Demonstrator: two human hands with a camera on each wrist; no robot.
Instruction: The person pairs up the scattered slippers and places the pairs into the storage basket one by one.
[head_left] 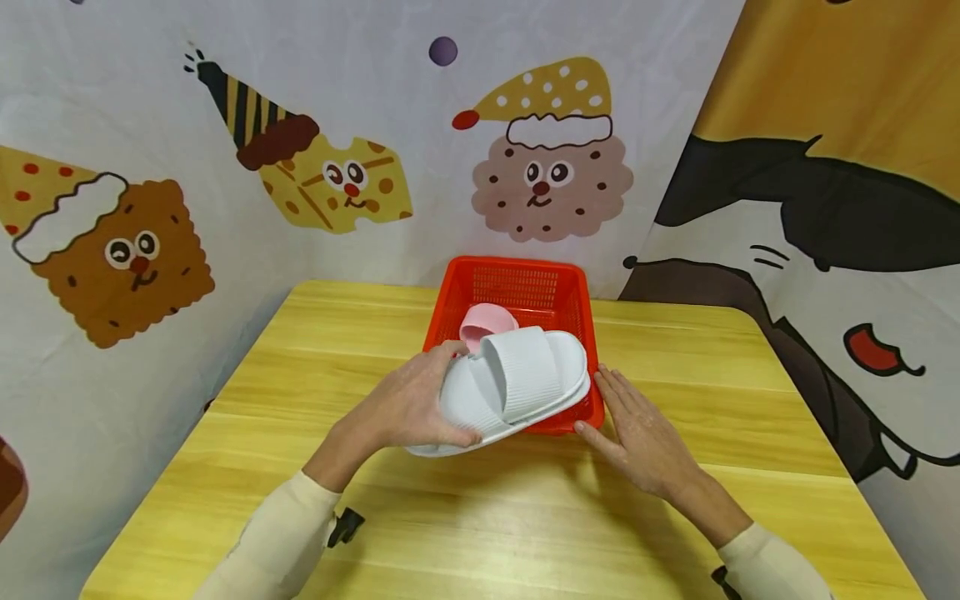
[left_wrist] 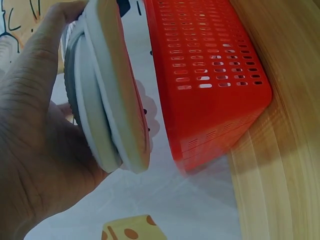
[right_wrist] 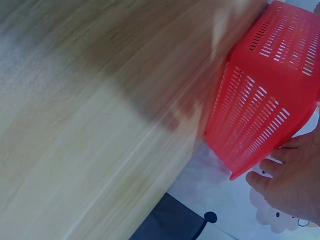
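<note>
My left hand [head_left: 416, 400] grips a pair of white slippers [head_left: 528, 375] by the heel end, the thumb on the near side. The two slippers lie one on the other, and both sole edges [left_wrist: 117, 100] show in the left wrist view. Their toes point right, above a red plastic basket [head_left: 585, 292]. Inside the basket is a pink slipper [head_left: 487, 321], partly hidden behind the white ones. My right hand [head_left: 648, 437] is at the basket's right side near the front corner, its fingers [right_wrist: 257, 181] extended along the wall.
The basket stands toward the back of a wood-grain table [head_left: 675, 500]. Behind the table hangs a cloth [head_left: 360, 75] printed with cartoon biscuits and cheese. A large dark cartoon figure covers the cloth on the right.
</note>
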